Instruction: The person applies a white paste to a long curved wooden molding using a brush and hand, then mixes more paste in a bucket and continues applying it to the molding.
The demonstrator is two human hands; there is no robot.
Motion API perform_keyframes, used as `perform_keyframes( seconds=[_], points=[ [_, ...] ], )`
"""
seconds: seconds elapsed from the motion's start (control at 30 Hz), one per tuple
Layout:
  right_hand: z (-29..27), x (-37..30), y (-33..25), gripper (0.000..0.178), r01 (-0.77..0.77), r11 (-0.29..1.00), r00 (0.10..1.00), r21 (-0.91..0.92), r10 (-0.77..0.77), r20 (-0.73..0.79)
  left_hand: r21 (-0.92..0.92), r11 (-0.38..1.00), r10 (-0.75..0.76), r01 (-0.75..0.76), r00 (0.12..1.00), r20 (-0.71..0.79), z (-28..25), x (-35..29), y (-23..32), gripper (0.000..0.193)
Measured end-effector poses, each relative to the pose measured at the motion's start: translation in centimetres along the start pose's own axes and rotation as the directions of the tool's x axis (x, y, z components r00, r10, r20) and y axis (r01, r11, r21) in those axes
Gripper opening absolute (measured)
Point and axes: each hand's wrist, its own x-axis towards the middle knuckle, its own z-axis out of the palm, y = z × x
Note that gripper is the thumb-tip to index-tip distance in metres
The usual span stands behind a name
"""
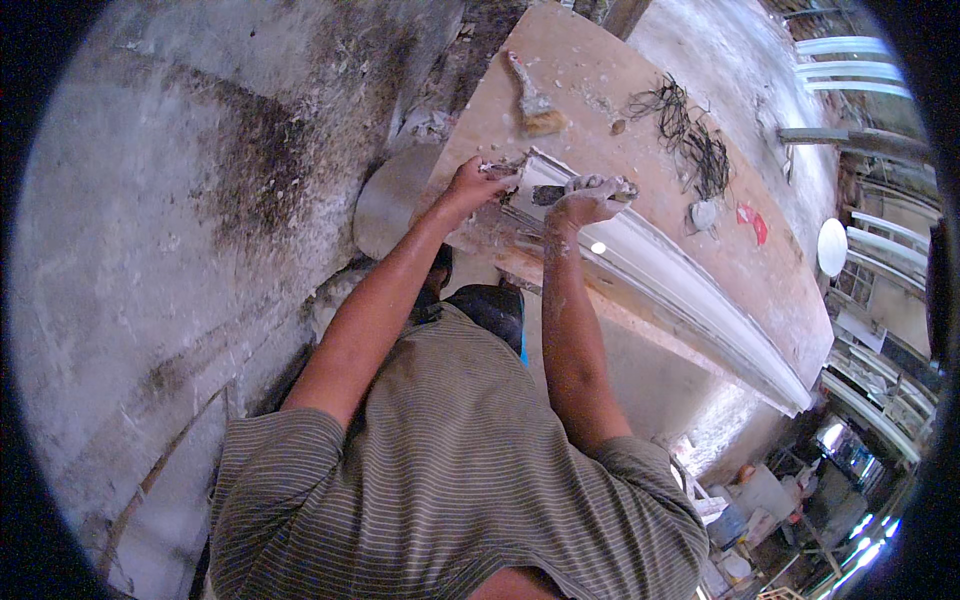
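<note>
A long white moulding (680, 290) with a ridged profile lies along the near edge of the table. Over its far left end, my right hand (585, 203), dusted white, is closed round a putty knife whose dark flat blade (547, 195) points left. My left hand (474, 188) is at the moulding's left end, its fingers pinched together by a small, white-smeared thing that I cannot make out. The two hands are a short way apart, with the knife blade between them.
On the tan board tabletop (590, 70) lie a brush (540, 121) with tan bristles, a tangle of dark wire (705, 165), a pale round lump (702, 215) and a red scrap (752, 222). A stained wall (200, 200) rises on the left. White strips (850, 72) are at the right.
</note>
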Motion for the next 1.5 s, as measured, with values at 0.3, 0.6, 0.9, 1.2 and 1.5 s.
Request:
perform_keyframes(
  seconds=[0.3, 0.6, 0.9, 1.2, 1.5],
  points=[
    [2.7, -1.6, -4.9, 0.02, 0.066, 0.989, 0.975, -0.132, -0.036, 0.22, 0.04, 0.988, 0.146, -0.148, 0.989, 0.03, -3.2, 2.7, -2.4, 0.053],
    [1.6, -1.3, -6.2, 0.025, 0.264, 0.842, 0.931, -0.471, -0.096, 0.351, 0.205, 0.969, 0.124, -0.138, 0.989, 0.08, 0.3, 4.2, -1.6, 0.034],
    [-3.7, 1.8, -9.0, 0.023, 0.457, 0.576, 0.885, -0.677, -0.225, 0.407, 0.032, 0.996, 0.084, -0.085, 0.996, 0.036, -2.1, 5.2, -2.9, 0.025],
    [-4.2, 1.9, -12.5, 0.021, 0.184, 0.767, 0.953, -0.615, 0.014, 0.303, 0.726, 0.331, 0.82, -0.603, 0.565, 0.095, -0.2, 11.2, 5.5, 0.053],
    [-6.2, 3.0, -10.6, 0.028, -0.127, 0.847, 0.904, -0.516, 0.313, 0.29, 0.888, -0.086, 0.457, -0.451, 0.774, 0.438, 0.5, 18.9, 7.2, 0.053]
  ],
)
